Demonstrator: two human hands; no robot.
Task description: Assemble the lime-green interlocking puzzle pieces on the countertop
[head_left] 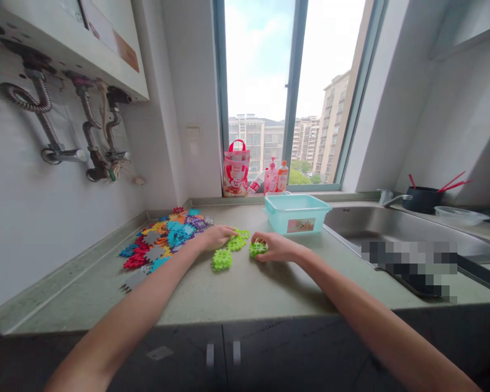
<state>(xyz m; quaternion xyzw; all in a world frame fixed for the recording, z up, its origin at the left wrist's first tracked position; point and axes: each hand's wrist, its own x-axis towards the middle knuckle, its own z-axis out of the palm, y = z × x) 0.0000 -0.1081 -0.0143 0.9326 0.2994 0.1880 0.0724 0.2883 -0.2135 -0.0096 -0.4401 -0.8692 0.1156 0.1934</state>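
On the countertop, my right hand [278,247] is curled around a small stack of lime-green interlocking plastic building pieces [257,249]. To its left, the fingers of my left hand [217,238] are closed at the edge of more lime-green pieces [237,243]; its thumb is hardly visible. A separate lime-green stack [221,260] rests on the counter just in front of my left hand. Beyond my left forearm spreads a loose heap of mixed pieces [179,235] in blue, red, grey, purple, orange and yellow.
A light-turquoise plastic tub [297,209] stands behind my right hand. Right of it is a steel sink [392,220] with a faucet [394,199] and a black pot [422,199]. A pink bag [236,171] and bottles [282,177] stand by the window. A blurred-out dark object lies at the sink's front edge.
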